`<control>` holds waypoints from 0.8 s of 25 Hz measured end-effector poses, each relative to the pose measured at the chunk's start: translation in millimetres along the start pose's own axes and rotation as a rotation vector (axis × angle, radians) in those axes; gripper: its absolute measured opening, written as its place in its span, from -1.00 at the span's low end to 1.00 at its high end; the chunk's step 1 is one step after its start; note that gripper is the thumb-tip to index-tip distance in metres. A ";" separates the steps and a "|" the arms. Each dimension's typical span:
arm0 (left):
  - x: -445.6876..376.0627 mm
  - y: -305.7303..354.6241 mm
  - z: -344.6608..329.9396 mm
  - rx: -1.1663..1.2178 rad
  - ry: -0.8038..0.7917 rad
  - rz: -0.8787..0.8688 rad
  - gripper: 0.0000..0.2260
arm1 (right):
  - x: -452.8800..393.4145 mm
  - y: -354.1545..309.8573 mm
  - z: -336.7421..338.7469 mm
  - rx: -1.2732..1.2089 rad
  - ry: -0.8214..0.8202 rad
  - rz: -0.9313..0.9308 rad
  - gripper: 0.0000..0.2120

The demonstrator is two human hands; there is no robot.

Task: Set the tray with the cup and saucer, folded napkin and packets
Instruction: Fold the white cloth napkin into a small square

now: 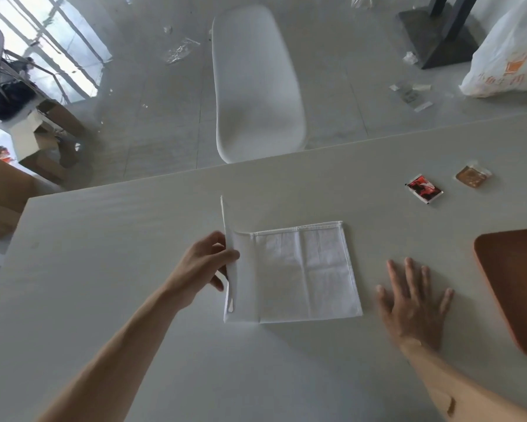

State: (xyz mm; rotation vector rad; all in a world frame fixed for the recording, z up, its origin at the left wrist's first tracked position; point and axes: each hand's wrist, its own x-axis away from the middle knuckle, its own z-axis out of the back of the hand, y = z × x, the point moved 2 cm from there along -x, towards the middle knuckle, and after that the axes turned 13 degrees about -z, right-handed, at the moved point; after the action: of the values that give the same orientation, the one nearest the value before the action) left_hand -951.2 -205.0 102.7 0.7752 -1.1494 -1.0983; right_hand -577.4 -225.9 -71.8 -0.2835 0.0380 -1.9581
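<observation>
A white cloth napkin point(305, 275) lies flat on the white table point(134, 239), partly folded. My left hand point(207, 263) pinches its left edge and lifts that flap upright. My right hand point(414, 303) lies flat on the table, fingers spread, just right of the napkin and not touching it. An orange-brown tray point(512, 281) sits at the right edge, partly cut off. A red packet point(424, 189) and a clear amber packet point(472, 176) lie at the back right of the table. No cup or saucer is in view.
A white chair point(256, 86) stands beyond the table's far edge. On the floor are cardboard boxes point(49, 132) at the left, a white plastic bag point(509, 59) at the right, a dark table base point(439, 35) and scattered wrappers.
</observation>
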 end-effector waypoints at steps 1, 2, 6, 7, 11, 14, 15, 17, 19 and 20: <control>-5.4 6.6 -12.1 0.008 -0.025 -0.018 -0.85 | -0.1 0.8 -1.0 0.003 0.009 0.004 -0.40; -10.5 12.3 -24.2 0.012 -0.049 -0.026 -0.85 | -0.9 1.4 -1.8 0.004 0.017 0.010 -0.40; -28.0 15.0 -68.4 0.020 -0.130 0.006 -0.83 | -2.6 2.9 -5.4 0.008 0.046 0.028 -0.41; -32.7 12.2 -79.2 0.023 -0.138 0.018 -0.83 | -3.5 3.6 -6.1 0.007 0.055 0.029 -0.41; -51.1 -2.0 -120.6 0.009 -0.164 0.068 -0.83 | -4.5 5.0 -9.2 0.008 0.089 0.045 -0.41; -62.3 -17.0 -150.2 -0.070 -0.193 0.103 -0.86 | -5.3 4.7 -11.1 0.017 0.103 0.037 -0.40; -65.6 -22.8 -160.6 -0.088 -0.202 0.115 -0.84 | -5.5 5.1 -12.1 0.022 0.107 0.036 -0.41; -70.9 -33.0 -179.6 -0.118 -0.214 0.143 -0.82 | -5.5 5.7 -13.7 0.029 0.113 0.042 -0.42; -75.3 -40.2 -195.2 -0.163 -0.226 0.147 -0.83 | -5.4 6.7 -14.5 0.027 0.118 0.045 -0.42; -76.8 -43.2 -201.2 -0.199 -0.232 0.139 -0.84 | -5.5 7.3 -14.9 0.024 0.119 0.042 -0.43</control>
State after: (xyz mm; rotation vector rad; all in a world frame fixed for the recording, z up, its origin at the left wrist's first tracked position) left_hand -771.6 -156.1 -13.9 0.4145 -1.2452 -1.1858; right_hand -572.0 -225.3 -88.3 -0.1492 0.0972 -1.9306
